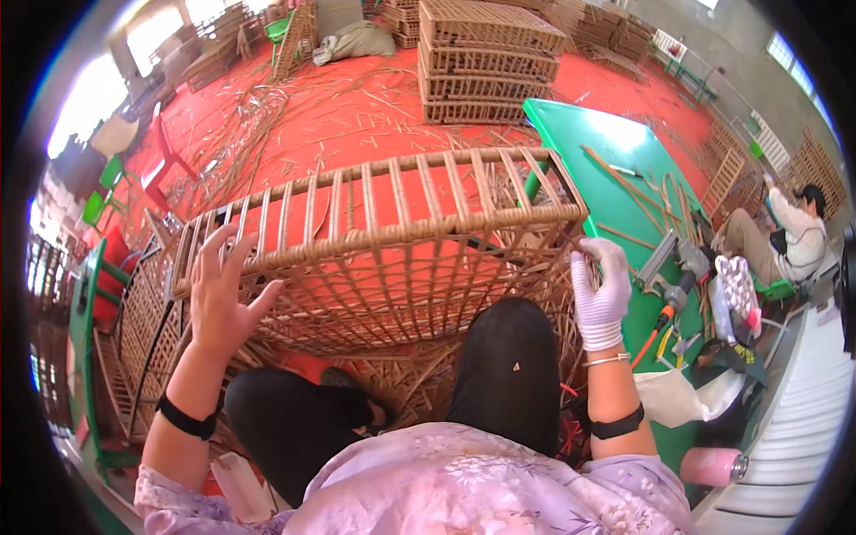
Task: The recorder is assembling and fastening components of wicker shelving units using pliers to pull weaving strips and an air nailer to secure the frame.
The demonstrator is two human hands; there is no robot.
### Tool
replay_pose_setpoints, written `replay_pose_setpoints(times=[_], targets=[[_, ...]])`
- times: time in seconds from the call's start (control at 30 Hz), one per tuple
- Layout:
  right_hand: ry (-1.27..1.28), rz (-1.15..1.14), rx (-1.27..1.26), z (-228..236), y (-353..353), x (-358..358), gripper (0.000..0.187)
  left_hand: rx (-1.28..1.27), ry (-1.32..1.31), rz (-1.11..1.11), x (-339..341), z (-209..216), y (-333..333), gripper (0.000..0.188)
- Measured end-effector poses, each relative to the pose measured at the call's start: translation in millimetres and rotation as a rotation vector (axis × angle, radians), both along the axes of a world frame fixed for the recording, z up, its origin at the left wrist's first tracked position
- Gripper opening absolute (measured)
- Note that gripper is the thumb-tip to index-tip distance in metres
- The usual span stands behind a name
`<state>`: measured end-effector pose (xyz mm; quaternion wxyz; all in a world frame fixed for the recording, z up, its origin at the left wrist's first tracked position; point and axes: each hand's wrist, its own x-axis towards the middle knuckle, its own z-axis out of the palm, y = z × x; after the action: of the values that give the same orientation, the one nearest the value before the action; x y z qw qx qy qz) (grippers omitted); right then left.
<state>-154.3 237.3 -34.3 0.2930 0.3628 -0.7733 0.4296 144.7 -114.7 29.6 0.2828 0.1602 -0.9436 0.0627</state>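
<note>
A brown woven rattan crate (415, 229) stands tilted across in front of my knees, with an open lattice below its wrapped rim. My bare left hand (223, 299) is at the crate's left end, fingers spread and thumb held out, resting against the rim. At the right-hand corner is my right hand (603, 290) in a white striped glove. Its fingers are bent together around a loose strand end by the corner; the exact grip is partly hidden. My black-clad knee (510, 374) is close under the crate.
A green table (593, 147) to the right bears rattan strips, an air tool (676, 294) and pliers. Stacked crates (486, 62) stand beyond on the red floor, amid scattered offcuts. Another person (776, 227) sits at far right. A pink bottle (713, 465) lies at lower right.
</note>
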Motion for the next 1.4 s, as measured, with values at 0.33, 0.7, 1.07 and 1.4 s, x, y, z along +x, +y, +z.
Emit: replay_pose_setpoints(times=[0.33,0.7,1.07,1.4], targets=[[-0.367,-0.044,0.067,-24,2,-28,0.025,0.052,-0.214,-0.425,-157,10,92,0.057],[-0.899,0.143,-0.234,-28,6,-33,0.026,0.189,-0.147,-0.439,-200,-8,120,0.055],[-0.843,0.11,-0.469,-17,-25,-45,0.024,0.169,-0.225,-0.489,-221,-11,112,0.04],[-0.821,0.053,-0.424,-17,-23,-42,0.028,0.142,-0.175,-0.515,-219,-16,112,0.036]])
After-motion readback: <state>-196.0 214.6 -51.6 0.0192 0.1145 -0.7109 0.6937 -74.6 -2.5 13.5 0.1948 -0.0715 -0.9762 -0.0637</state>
